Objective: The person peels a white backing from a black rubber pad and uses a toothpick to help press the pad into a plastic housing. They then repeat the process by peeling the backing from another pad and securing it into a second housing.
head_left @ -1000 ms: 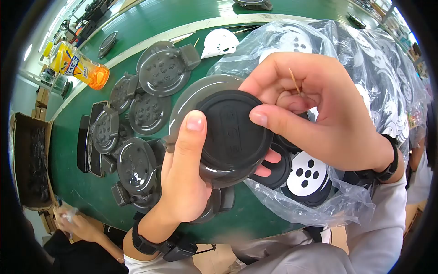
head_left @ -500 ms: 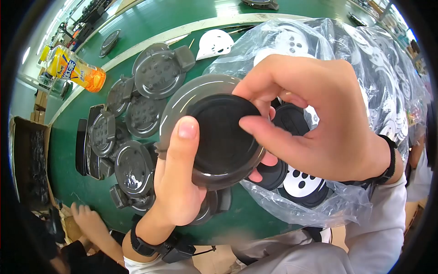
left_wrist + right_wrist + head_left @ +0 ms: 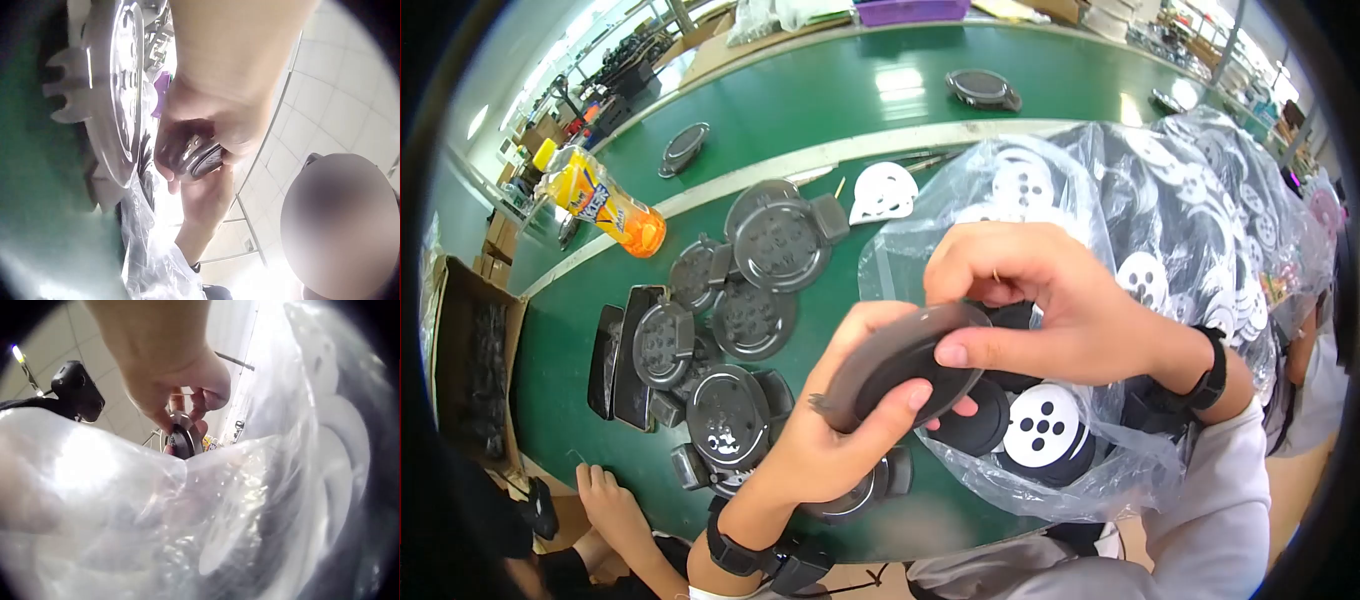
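My left hand (image 3: 825, 445) grips a round, translucent grey plastic cover (image 3: 870, 350), its thumb across the inner side. A black round pad (image 3: 890, 385) lies inside the cover, which is tilted steeply in the head view. My right hand (image 3: 1065, 305) pinches the cover's upper right edge between thumb and forefinger, the thumb tip over the black pad. Its other fingers are curled, with a thin stick (image 3: 996, 275) barely showing among them. The left wrist view shows the cover (image 3: 200, 156) between both hands; in the right wrist view, plastic film blocks much of it.
Several grey covers (image 3: 730, 415) lie on the green table at left, by a drink bottle (image 3: 605, 205). A clear bag (image 3: 1140, 200) of white perforated discs fills the right side. Black pads and a white disc (image 3: 1040, 425) sit under my right hand. Another person's hand (image 3: 615, 510) is lower left.
The cover has turned from facing the head camera to nearly edge-on. My right hand has shifted from the pad's face to the cover's edge. The head view has tilted up.
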Demonstrator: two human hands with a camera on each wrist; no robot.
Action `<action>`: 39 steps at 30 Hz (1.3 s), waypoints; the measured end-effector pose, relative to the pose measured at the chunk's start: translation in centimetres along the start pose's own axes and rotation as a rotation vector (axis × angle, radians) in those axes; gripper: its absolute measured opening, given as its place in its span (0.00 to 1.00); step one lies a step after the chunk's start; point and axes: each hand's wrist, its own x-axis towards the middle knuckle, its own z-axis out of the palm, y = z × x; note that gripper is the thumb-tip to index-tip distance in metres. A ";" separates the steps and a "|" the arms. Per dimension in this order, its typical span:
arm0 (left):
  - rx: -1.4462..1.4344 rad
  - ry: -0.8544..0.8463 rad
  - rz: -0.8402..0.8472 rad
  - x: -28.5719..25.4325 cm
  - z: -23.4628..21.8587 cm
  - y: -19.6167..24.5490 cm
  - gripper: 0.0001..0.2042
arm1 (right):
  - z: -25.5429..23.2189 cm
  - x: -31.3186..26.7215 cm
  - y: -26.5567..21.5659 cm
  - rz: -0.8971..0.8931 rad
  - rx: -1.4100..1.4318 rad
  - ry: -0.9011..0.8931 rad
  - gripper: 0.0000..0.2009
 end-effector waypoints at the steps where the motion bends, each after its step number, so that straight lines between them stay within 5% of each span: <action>1: 0.006 0.013 -0.056 0.0 0.0 0.4 0.20 | 0.2 0.1 0.2 -0.071 -0.031 0.064 0.07; 2: 0.024 0.078 0.009 -0.1 -0.2 0.5 0.20 | 0.3 0.3 0.2 -0.146 -0.054 0.119 0.06; 3: 0.048 0.149 0.072 -0.3 -0.6 0.4 0.20 | -0.2 0.1 -0.4 -0.039 -0.049 0.099 0.07; 5: 0.037 0.270 0.266 0.0 -2.0 0.1 0.19 | -0.1 0.3 -0.7 0.143 0.362 0.187 0.07; 7: -0.066 0.449 0.349 0.1 -2.5 1.0 0.15 | -1.5 1.7 -0.4 0.182 0.393 0.216 0.07; 9: 0.143 0.700 0.355 0.3 -3.5 0.8 0.10 | -2.6 4.3 0.3 0.157 0.515 0.415 0.09; 14: 0.222 0.802 0.313 0.6 -5.3 0.1 0.07 | -9.7 11.0 6.8 0.289 0.145 0.487 0.16; 17: 0.235 0.819 0.321 0.9 -5.7 0.0 0.06 | -11.0 11.5 9.0 0.485 -0.085 0.742 0.14; 19: 0.433 0.813 0.318 0.9 -6.1 -0.2 0.06 | -10.2 10.4 8.5 0.340 0.106 0.655 0.13; 21: 0.440 0.814 0.292 1.0 -6.6 -0.2 0.11 | -10.0 8.9 7.0 0.338 -0.025 0.500 0.11; 23: 1.057 0.719 0.270 1.0 -6.9 0.0 0.16 | -9.0 7.1 5.4 0.074 -0.380 0.100 0.10; 24: 1.123 0.701 0.124 0.8 -6.6 0.4 0.21 | -7.8 6.0 2.9 0.115 -0.426 0.024 0.09; 27: 1.519 0.656 0.188 0.6 -7.7 -1.3 0.22 | -5.3 3.0 2.0 0.032 -0.498 -0.307 0.08; 29: 1.442 0.638 0.075 0.6 -7.6 -1.2 0.21 | -3.6 1.1 2.0 0.007 -0.578 -0.349 0.09; 39: 1.311 0.655 0.108 0.9 -7.1 -0.6 0.09 | -2.4 -0.3 1.6 0.003 -0.548 -0.332 0.10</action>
